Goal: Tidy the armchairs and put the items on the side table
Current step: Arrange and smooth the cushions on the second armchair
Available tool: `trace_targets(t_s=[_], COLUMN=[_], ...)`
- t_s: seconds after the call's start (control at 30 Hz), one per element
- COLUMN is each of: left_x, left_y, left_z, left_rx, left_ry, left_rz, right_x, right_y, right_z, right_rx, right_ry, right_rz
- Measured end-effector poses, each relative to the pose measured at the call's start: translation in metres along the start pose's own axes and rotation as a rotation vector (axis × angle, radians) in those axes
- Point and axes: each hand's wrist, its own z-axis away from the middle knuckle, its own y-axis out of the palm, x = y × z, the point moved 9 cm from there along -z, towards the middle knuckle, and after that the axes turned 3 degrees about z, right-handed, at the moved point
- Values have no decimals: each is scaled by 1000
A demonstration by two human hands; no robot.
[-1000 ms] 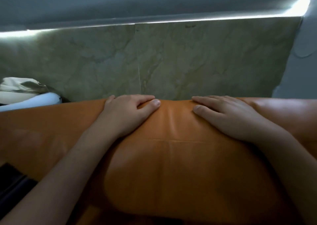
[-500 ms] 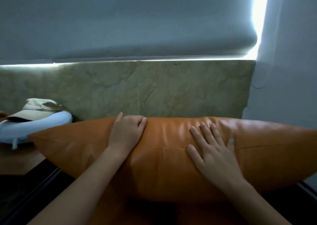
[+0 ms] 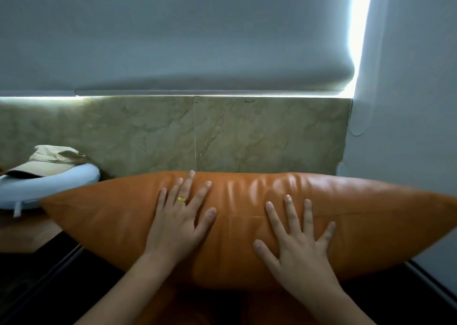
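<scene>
Dim room, grey roller blind point(image 3: 173, 40) pulled down, daylight leaking round its edges above a marble-look wall panel point(image 3: 148, 131). Front and centre, the orange leather cushion point(image 3: 358, 225) stands on its edge along the far wall, apparently on the armchair seat, though the chair itself is lost in shadow. Both hands lie flat on its near face: left hand point(image 3: 180, 220), gold ring point(image 3: 182, 199) showing, fingers reaching toward the top seam; right hand point(image 3: 299, 245) lower, fingers splayed wide. Nothing gripped, just palms pressing, likely to plump and square it. Far left, a beige cap point(image 3: 49, 158) sits on a pale blue neck pillow point(image 3: 49, 186) atop the wooden side table point(image 3: 27, 233).
</scene>
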Motion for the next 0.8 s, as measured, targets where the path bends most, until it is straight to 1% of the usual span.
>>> trace_targets(t_s=[0.1,0.23,0.3,0.4,0.57,0.7,0.73,0.8], left_x=[4,14,12,3,27,68,77,85], left_y=[15,32,44,65,96,141,151,163], left_z=[-1,-29,-44,-47,-33,-2,7,17], left_rx=[7,-1,19,82,266,546,586,562], left_ry=[12,-22,-31,-11,19,-70,-91,-88], left_rz=[-41,-35,-47,-54,-46,-40,-44,-74], right_x=[-1,-4,-12,-28,-30,-36,-37,-36], right_y=[-1,10,21,45,76,121,131,140], right_z=[-21,-54,-69,-71,-66,-61,-60,-65], right_rx=[-8,4,43,145,271,459,479,413], right_ry=[-10,-17,-6,15,-8,-10,-17,-51], right_rz=[-21,-22,-29,-36,-59,-9,10,47])
